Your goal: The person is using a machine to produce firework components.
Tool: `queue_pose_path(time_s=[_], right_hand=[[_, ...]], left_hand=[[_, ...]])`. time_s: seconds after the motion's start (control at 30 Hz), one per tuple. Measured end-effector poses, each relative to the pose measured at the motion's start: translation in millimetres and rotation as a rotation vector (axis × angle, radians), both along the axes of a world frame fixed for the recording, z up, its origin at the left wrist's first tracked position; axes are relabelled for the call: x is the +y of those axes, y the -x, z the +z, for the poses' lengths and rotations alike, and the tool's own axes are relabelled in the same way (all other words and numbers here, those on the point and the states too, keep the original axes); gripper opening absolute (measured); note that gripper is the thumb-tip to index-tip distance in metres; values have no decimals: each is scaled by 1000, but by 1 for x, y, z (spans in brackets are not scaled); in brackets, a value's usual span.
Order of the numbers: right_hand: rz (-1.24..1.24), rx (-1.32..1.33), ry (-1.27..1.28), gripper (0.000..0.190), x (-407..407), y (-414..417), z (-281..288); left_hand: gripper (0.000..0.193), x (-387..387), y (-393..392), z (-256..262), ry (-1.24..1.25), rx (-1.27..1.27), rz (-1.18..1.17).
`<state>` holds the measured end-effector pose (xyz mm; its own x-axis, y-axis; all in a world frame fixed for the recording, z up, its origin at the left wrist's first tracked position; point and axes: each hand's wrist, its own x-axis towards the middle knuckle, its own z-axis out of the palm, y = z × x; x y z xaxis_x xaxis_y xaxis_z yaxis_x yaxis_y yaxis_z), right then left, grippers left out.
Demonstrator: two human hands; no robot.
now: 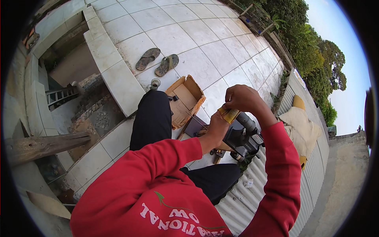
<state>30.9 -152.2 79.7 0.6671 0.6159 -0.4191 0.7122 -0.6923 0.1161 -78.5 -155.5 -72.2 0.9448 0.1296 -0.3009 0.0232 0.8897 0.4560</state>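
Above the machine, my left hand (217, 127) grips a small yellow strip (230, 115), which looks folded and may be sandpaper or cloth. The fingers of my right hand (244, 99) are bent down onto the strip's upper edge, pinching it. Just beyond and below both hands sits a black bench-type machine (237, 134) with a grey cylindrical part (246, 121); my wrists and sleeves hide some of it. A thin metal rod (197, 120) and a dark flat plate (194, 126) lie left of the machine, partly behind my left hand.
An open cardboard box (194, 89) holds small black cylinders (175, 98). Near it stand a glass jar (154, 84) and flip-flops (167, 65). A tiled ledge (121, 86) borders a drop with a ladder (60, 95). Corrugated sheeting (251, 197) bears a cream cloth (302, 127).
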Motion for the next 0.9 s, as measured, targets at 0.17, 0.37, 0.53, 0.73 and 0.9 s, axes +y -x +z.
queue_pose_path(time_s=[0.17, 0.37, 0.53, 0.73, 0.9], right_hand=[[-29, -18, 30, 37, 1, 5, 5], [-45, 22, 47, 36, -2, 3, 3], [-15, -51, 1, 29, -3, 9, -2], [-1, -37, 4, 29, -2, -1, -7], [9, 59, 76, 38, 0, -10, -5]], left_hand=[[26, -2, 0, 0, 26, -2, 31], [26, 1, 2, 3, -20, 46, -15], [27, 1, 0, 0, 15, 21, 23], [29, 3, 0, -2, -18, 17, 18], [28, 2, 4, 2, -37, -2, -6]])
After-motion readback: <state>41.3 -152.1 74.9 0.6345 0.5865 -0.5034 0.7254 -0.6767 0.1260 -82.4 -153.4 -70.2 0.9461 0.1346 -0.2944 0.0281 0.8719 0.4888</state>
